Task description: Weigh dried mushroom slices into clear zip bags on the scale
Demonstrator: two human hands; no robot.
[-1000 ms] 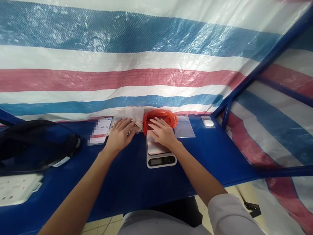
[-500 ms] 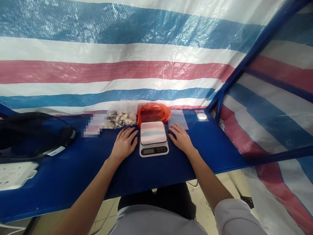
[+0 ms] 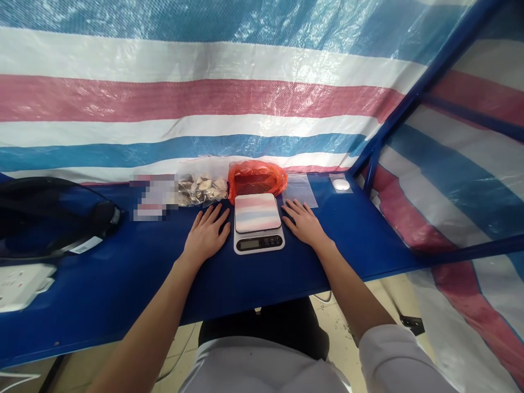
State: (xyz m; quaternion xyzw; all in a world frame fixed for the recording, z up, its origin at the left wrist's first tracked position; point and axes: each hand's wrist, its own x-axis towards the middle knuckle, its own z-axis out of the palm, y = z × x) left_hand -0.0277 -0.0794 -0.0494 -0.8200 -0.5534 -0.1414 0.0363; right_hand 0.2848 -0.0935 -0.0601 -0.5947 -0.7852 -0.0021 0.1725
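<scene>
My left hand [image 3: 208, 232] lies flat on the blue table with its fingers spread, just left of a white digital kitchen scale [image 3: 258, 222]. On the scale's other side rests my right hand [image 3: 303, 221], also flat and holding nothing; its fingertips are by a flat clear plastic bag [image 3: 301, 190]. The scale has a shiny square plate and a dark display strip in front. Behind it stands an opened red plastic bag [image 3: 257, 177]. A clear bag of pale, sliced-looking pieces [image 3: 202, 189] lies beyond my left fingertips.
A small white rounded object on a clear packet [image 3: 341, 185] lies at the back right. Black headgear with a strap [image 3: 107, 214] and a white power strip [image 3: 24, 284] occupy the left. A striped tarpaulin [image 3: 204, 98] hangs behind; blue frame bars [image 3: 372, 164] rise at right.
The view has tilted slightly, so the table and its things sit a little higher in the picture. Both hands stay flat beside the scale; the left fingers look somewhat more spread.
</scene>
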